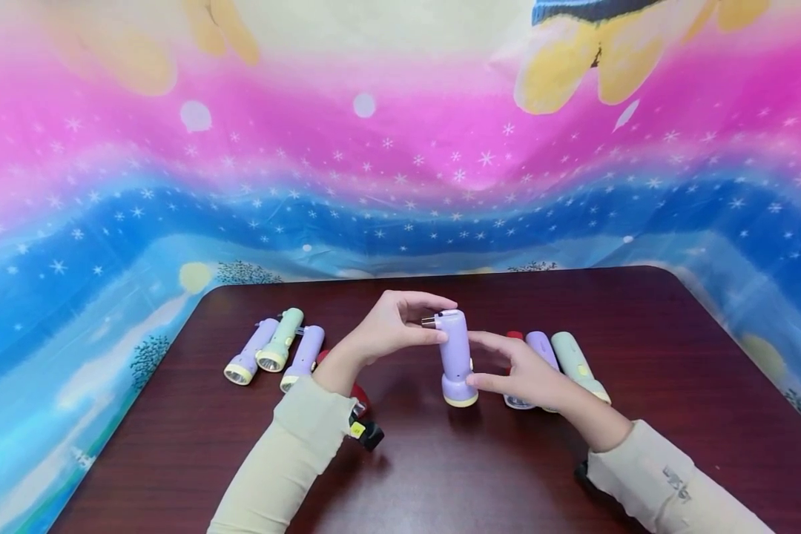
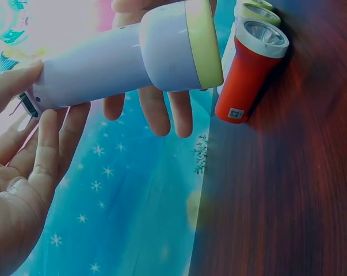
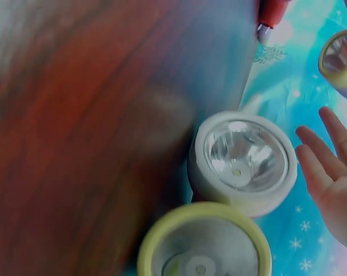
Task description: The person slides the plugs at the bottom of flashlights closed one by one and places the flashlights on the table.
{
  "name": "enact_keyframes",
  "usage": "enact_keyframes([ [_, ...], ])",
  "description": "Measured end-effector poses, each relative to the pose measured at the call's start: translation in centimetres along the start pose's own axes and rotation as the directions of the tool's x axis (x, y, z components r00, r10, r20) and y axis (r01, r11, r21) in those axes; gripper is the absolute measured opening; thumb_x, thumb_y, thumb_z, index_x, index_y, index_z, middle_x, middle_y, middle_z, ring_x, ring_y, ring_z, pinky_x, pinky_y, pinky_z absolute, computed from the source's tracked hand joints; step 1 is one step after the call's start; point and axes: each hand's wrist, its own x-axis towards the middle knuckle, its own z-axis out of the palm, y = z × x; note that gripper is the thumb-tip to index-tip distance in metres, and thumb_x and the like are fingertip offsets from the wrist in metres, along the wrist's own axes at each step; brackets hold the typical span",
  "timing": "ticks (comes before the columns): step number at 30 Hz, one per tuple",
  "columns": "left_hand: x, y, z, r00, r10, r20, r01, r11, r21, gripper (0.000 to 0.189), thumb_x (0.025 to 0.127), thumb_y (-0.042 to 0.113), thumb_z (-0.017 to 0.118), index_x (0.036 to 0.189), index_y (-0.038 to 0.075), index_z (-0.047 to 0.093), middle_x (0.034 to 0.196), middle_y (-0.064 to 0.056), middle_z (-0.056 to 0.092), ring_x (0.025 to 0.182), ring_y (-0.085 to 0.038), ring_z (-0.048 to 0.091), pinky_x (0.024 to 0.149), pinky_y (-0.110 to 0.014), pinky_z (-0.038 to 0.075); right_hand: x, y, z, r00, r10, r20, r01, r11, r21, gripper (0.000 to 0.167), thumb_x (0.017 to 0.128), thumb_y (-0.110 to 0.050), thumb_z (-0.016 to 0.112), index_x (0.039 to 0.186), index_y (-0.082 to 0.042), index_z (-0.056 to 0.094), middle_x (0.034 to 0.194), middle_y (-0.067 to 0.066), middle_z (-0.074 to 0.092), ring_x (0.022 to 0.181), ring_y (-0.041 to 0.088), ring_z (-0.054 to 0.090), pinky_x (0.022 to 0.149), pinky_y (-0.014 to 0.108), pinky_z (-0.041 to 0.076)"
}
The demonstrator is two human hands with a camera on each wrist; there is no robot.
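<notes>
A purple flashlight (image 1: 455, 360) stands upright above the table, its lens end with the yellow rim downward and metal prongs sticking out near the top. My left hand (image 1: 395, 326) pinches its prong end between thumb and fingers, as the left wrist view (image 2: 29, 155) also shows. On the switch side, my right hand (image 1: 523, 369) reaches to the flashlight, with thumb and forefinger at its edge. In the right wrist view, the other fingers (image 3: 328, 152) look straight and spread.
To the left lie two purple flashlights (image 1: 244, 356) (image 1: 307, 356), a green one (image 1: 282, 343) and a red one (image 1: 362, 397), partly behind my left forearm. Red, purple (image 1: 541, 345) and green (image 1: 572, 361) flashlights lie behind my right hand. A patterned cloth (image 1: 400, 185) hangs beyond the table (image 1: 440, 475).
</notes>
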Motion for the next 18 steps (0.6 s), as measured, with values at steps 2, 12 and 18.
enact_keyframes([
  [2,0.0,0.0,0.1,1.000,0.008,0.001,-0.008,1.000,-0.004,0.043,0.083,-0.001,0.075,0.126,0.001,0.067,0.121,-0.017,0.069,0.101,-0.016,0.069,0.092,-0.038,0.058,0.1,0.0,0.3,1.000,0.001,-0.012,-0.001,1.000,0.010,0.061,0.092,-0.023,0.072,0.145,-0.004,0.048,0.145,0.017,0.054,0.134,0.043,0.050,0.102,0.065,0.045],
  [12,0.5,0.0,0.4,0.999,0.034,0.005,-0.034,0.999,-0.003,0.044,0.084,-0.002,0.074,0.127,0.000,0.065,0.123,-0.019,0.068,0.106,-0.022,0.069,0.093,-0.038,0.058,0.7,0.0,1.2,0.997,0.007,-0.083,-0.002,0.998,0.055,0.054,0.087,-0.019,0.077,0.135,-0.001,0.057,0.129,0.016,0.066,0.118,0.032,0.065,0.097,0.043,0.055],
  [18,0.7,-0.6,0.8,0.998,0.047,-0.040,-0.047,0.999,0.008,0.042,0.086,-0.001,0.073,0.127,0.002,0.064,0.126,-0.017,0.067,0.112,-0.024,0.068,0.096,-0.037,0.056,0.9,0.0,1.5,0.994,0.021,-0.111,-0.007,0.992,0.123,0.049,0.088,-0.012,0.075,0.131,0.005,0.057,0.123,0.023,0.066,0.105,0.018,0.070,0.089,0.024,0.056],
])
